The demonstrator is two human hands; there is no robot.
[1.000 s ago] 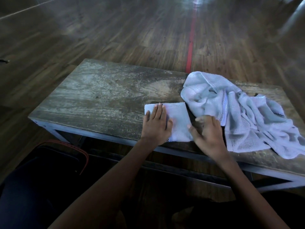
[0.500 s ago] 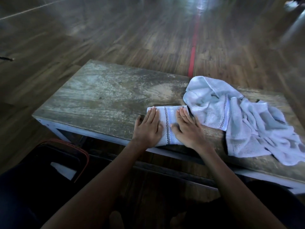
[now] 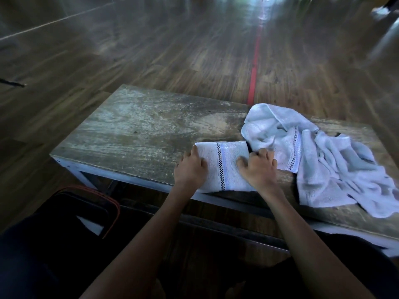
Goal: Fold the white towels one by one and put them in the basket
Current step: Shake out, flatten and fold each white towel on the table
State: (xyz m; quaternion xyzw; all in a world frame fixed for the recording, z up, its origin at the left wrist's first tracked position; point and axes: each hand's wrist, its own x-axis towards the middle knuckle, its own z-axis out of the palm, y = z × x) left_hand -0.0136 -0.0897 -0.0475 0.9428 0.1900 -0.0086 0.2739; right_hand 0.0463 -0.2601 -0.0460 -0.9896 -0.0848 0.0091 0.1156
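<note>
Worn table: left hand, right hand grip folded towel edges.

I had one folded towel before me and one loose heap of white towels beside it; how many lay in that heap I could not tell. One surface carried them. One dark basket stood at the lower left, with one white patch showing inside. My left hand and my right hand made two. One red line crossed the floor.
</note>
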